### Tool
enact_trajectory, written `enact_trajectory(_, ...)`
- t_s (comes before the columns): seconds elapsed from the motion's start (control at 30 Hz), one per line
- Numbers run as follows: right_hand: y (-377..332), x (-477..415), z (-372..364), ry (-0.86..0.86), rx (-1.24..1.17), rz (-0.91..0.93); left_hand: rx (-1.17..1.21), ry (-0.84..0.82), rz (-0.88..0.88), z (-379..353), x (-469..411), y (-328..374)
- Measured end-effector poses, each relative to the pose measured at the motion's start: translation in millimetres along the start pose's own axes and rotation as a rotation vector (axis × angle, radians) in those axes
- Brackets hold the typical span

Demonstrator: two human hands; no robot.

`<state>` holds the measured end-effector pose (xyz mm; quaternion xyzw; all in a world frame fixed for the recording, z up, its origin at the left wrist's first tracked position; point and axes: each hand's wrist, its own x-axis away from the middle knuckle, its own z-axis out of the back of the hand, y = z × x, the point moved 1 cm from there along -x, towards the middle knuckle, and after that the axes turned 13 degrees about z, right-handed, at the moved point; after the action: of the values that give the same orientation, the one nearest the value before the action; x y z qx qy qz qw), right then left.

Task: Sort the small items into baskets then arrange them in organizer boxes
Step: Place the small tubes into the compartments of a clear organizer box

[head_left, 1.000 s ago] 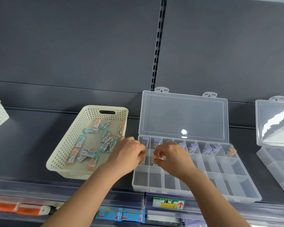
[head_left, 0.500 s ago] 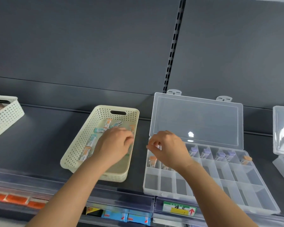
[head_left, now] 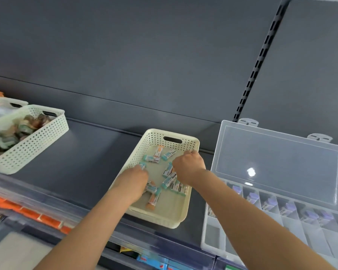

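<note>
Dark grey shelf [head_left: 82, 164] here. Sitting right on it: a cream basket [head_left: 156, 136] in the middle, a pale green basket [head_left: 37, 141] well off to the left, a white basket [head_left: 0, 103] just behind that, and a clear organizer box [head_left: 211, 240] on the right, lid open.

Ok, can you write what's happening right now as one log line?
step: picking | left hand: in cream basket, among small items | right hand: at its far right corner, grip unclear | organizer box: lid open
</note>
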<state>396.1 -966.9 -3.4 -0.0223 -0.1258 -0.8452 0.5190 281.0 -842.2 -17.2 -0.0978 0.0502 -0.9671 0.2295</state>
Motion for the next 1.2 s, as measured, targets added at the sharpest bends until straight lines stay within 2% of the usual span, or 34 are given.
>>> enact_trajectory(0.23, -2.5, -18.8, 0.2, -0.059, -0.093, -0.029, -0.036, 0.065, -0.080, -5.1, -3.4, 0.3)
enact_trajectory(0.37, -4.4, -19.1, -1.2, -0.059, -0.172, -0.010, -0.009, 0.044, -0.057, -4.8, -9.4, -2.7)
enact_trajectory(0.6, -1.9, -9.6, 3.6, 0.207, -0.397, -0.049, 0.000, -0.001, -0.106, -2.1, -6.8, -3.4)
enact_trajectory(0.87, -4.5, 12.3, 2.8, 0.336, -0.531, -0.030, -0.057, -0.163, -0.052, 0.5, 1.8, -4.4)
enact_trajectory(0.93, -5.4, 18.3, 3.2, 0.388, -0.549, -0.019, 0.025, -0.181, -0.029, 3.8, 3.2, -5.6)
enact_trajectory(1.03, -5.0, 29.2, 5.4, 0.487, -0.588, -0.022, 0.336, -0.183, 0.022, 14.2, 3.5, -15.3)
enact_trajectory(1.2, -2.7, 56.0, 13.9, 0.630, -0.708, -0.048, 0.782, -0.045, -0.019, 38.5, 16.3, -14.3)
